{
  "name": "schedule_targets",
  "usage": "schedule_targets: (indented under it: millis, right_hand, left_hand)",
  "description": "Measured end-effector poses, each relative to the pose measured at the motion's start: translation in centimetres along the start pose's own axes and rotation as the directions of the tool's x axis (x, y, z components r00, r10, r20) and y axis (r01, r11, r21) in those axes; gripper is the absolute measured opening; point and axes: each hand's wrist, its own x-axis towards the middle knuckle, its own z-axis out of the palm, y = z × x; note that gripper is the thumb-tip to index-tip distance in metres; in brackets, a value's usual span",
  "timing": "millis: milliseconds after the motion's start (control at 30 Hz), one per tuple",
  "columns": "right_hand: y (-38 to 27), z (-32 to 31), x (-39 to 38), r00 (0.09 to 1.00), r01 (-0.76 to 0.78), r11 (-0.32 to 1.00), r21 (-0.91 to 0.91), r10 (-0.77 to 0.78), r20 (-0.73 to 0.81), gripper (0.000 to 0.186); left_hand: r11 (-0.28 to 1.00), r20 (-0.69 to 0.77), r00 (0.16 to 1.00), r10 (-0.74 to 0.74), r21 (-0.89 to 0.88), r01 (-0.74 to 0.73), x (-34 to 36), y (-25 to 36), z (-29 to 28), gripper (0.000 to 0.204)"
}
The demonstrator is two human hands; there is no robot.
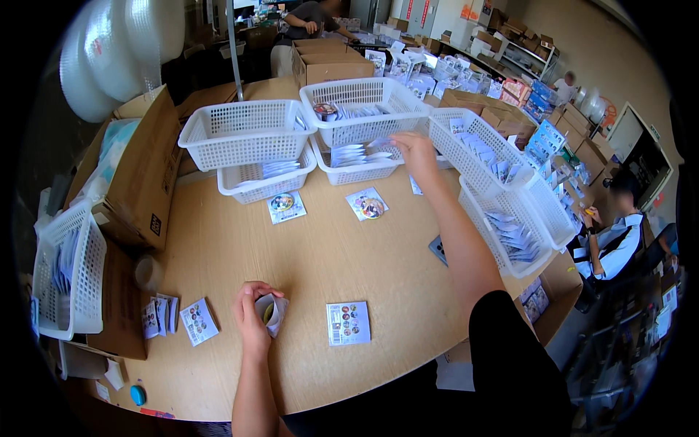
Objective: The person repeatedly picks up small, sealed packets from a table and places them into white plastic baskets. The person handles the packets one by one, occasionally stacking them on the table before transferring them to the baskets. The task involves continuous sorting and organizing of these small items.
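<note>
My left hand (252, 315) is closed around a small white packet (274, 317), its mouth gaping upward and something yellowish-green inside. Reaching far forward, my right hand (415, 151) pinches a flat packet (381, 142) above the lower middle basket (357, 175), where similar packets stand in a row. A sealed-looking square packet (348, 323) printed with small round pictures lies right of my left hand. Farther off, a round picture badge (372, 208) rests on one packet, and another badge (282, 202) on a second packet to its left.
White mesh baskets (240, 131) stand stacked along the far side, others (502, 233) at right. A basket (95, 291) and cardboard box (138, 197) flank the left, near loose packets (199, 322). A phone (437, 250) lies partly behind my right forearm. Other people work beyond the table.
</note>
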Motion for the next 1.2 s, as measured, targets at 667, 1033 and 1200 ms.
schedule_targets:
  millis: [667, 1033, 1200]
  right_hand:
    - [-10.0, 1.0, -1.4, 0.912, 0.110, 0.992, 0.055, -0.123, 0.391, 0.034]
    - [-32.6, -1.8, -15.7, 0.687, 0.286, 0.805, 0.520, -0.550, 0.475, 0.024]
    - [-33.7, -1.0, -15.5, 0.641, 0.318, 0.825, 0.467, -0.550, 0.536, 0.022]
  left_hand:
    - [0.989, 0.103, 0.986, 0.128, 0.061, -0.134, -0.8, -0.4, -0.9, 0.092]
    - [0.972, 0.219, 0.954, 0.204, 0.069, -0.224, -1.9, 0.6, -0.9, 0.102]
    - [0.956, 0.231, 0.938, 0.258, 0.076, -0.282, -1.8, 0.4, -0.3, 0.101]
